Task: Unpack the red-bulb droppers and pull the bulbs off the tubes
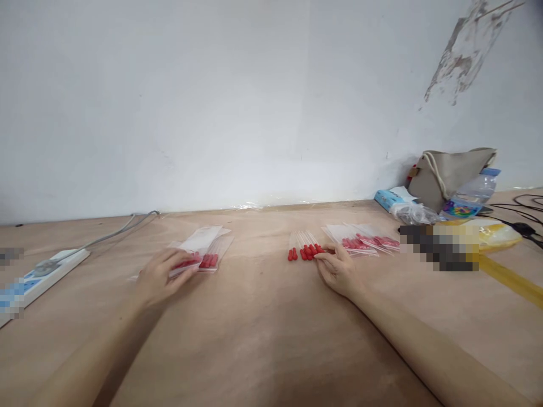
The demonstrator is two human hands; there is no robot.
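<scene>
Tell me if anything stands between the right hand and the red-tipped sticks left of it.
Nothing visible does: the fingers of the right hand are at the nearest red-tipped sticks. Clear packets lie to the hand's right.

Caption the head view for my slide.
Left hand at clear bags, right hand at red-tipped white sticks, on a brown tabletop.

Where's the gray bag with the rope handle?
In the head view, the gray bag is at the far right of the table, by the wall, just right of the blue packet and beyond the right hand.
</scene>
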